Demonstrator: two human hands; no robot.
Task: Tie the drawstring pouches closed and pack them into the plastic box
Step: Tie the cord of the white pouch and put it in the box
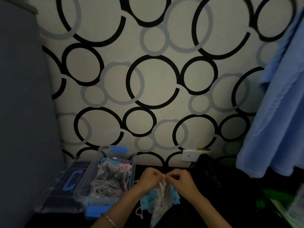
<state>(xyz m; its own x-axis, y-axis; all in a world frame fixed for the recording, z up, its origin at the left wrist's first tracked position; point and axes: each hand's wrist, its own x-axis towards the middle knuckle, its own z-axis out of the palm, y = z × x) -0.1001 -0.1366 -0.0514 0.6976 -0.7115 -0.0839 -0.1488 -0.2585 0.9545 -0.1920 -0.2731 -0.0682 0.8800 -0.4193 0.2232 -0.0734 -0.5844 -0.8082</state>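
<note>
A white patterned drawstring pouch (158,205) hangs low in the middle, with its gathered top held up between both hands. My left hand (150,178) pinches its cream cord on the left side. My right hand (180,178) pinches the cord on the right, and the fingertips nearly meet. A light blue pouch (174,195) lies under it on the dark surface. The clear plastic box (79,193) with blue clips stands to the left, holding grey, pink and teal pouches (111,176).
The box's clear lid with a blue handle (70,181) lies left of the box. A circle-patterned wall with a white socket plate (189,155) rises behind. Blue cloth (276,112) hangs at the right, a dark bundle (209,170) below it, green items (276,199) at the lower right.
</note>
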